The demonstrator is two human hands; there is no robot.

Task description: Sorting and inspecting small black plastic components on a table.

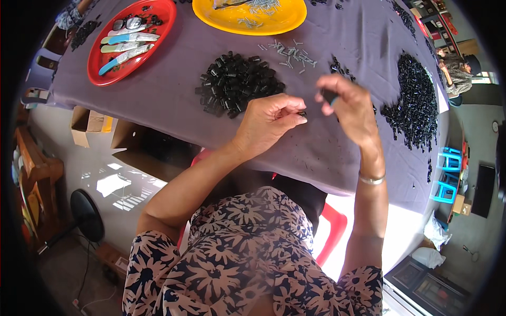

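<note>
My left hand is closed in a pinch above the near part of the table, with a small black piece between thumb and fingertips. To its right, my right hand is raised with the fingers curled, blurred by motion. A dark, short object with a touch of blue shows in its grip; its kind is not clear. Beyond my left hand lies a heap of black cylindrical plastic parts. Thin grey pins are scattered past the hands. A few small black parts lie beyond my right hand.
A red plate with several blue-and-pale-handled tools stands at the far left. A yellow plate holds more grey pins. A large pile of small black pieces covers the right side of the purple-grey tablecloth. Cardboard boxes sit below the left edge.
</note>
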